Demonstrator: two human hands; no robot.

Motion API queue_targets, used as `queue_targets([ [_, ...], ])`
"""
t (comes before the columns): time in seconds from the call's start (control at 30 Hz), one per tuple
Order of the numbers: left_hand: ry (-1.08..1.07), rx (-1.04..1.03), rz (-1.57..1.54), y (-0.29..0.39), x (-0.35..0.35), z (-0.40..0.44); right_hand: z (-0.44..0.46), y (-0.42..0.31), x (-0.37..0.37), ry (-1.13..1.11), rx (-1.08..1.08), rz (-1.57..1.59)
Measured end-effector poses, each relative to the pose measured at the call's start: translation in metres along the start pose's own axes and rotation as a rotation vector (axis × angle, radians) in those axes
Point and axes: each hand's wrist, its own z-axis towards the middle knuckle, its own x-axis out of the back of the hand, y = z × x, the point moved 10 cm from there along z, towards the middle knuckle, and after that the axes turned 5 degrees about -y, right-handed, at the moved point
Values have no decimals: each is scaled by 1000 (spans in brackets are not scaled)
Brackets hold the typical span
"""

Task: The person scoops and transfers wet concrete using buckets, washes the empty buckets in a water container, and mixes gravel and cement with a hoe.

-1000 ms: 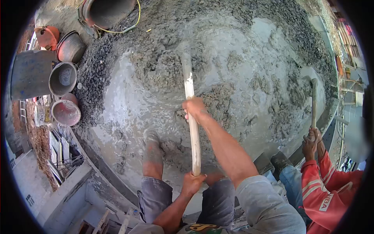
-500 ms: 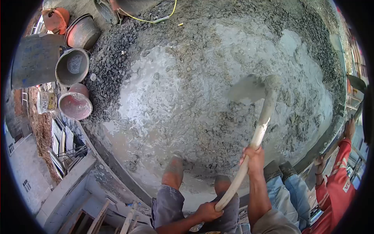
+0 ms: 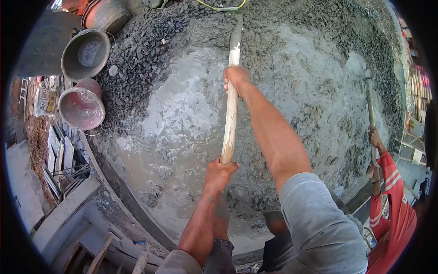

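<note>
My left hand [image 3: 219, 174] is closed around the lower end of a hoe's pale wooden handle [image 3: 231, 112]. Farther up the same handle, my right hand [image 3: 237, 78] grips it with the arm stretched forward. The handle points away from me over wet grey concrete mix [image 3: 182, 100]. Its far end reaches rough, stony mix near the top of the view, where I cannot make out the blade.
Dark gravel [image 3: 132, 64] borders the mix on the left, beside a grey bucket [image 3: 68, 57] and a reddish bucket [image 3: 65, 107]. At right, a co-worker in a red sleeve [image 3: 394, 182] holds another long-handled tool [image 3: 370, 100]. A low edge [image 3: 123, 194] curves along the lower left.
The hoe has swung left and away from me, its blade passing out of sight. Both my hands moved forward with it. The co-worker's tool now extends over the mix.
</note>
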Motion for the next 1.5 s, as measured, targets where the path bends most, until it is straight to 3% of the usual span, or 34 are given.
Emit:
queue_targets([
  [0.17, 138, -79, 128, -2, -19, 26, 27, 11, 7, -95, 45, 3],
  [0.3, 185, -95, 95, -28, -56, 5, -6, 19, 26, -170, 94, 63],
  [0.43, 248, -7, 200, -64, -146, -76, -91, 81, 82, -267, 1, 83],
  [0.5, 233, 15, 134, -123, -197, -122, -157, 121, 112, -283, -36, 78],
  [0.6, -3, 336, 308, -234, -236, -190, -245, 219, 145, -131, -145, 140],
  [0.63, -41, 363, 365, -247, -238, -222, -273, 245, 154, -92, -102, 131],
  [0.7, -237, 528, 392, -260, -245, -286, -337, 283, 175, 44, -230, 149],
  [0.77, -398, 385, 583, -262, -260, -310, -384, 263, 192, 140, -313, 148],
  [0.8, -457, 317, 484, -252, -257, -307, -393, 240, 197, 198, -294, 132],
  [0.87, -458, 204, 389, -189, -238, -259, -375, 162, 213, 301, -109, 158],
  [1.0, -427, -320, 391, 22, -196, -65, -241, -68, 232, 401, 326, 10],
  [1.07, -415, -343, 190, 105, -158, 11, -145, -139, 221, 325, 413, -1],
  [1.13, -328, -293, 112, 147, -118, 41, -55, -147, 197, 273, 364, 6],
  [1.23, -286, -31, -62, 63, -105, 34, 17, -36, 141, 197, 91, -82],
  [1.3, -221, -18, -139, 8, -92, 20, -7, -4, 110, 191, 46, -193],
  [1.4, -197, 12, -342, -17, -135, -52, -66, 3, 99, 42, 8, -338],
  [1.47, -180, 33, -451, -40, -149, -101, -84, 36, 89, 92, 87, -470],
  [1.5, -157, 29, -450, -53, -159, -125, -119, 43, 86, 2, 44, -409],
])
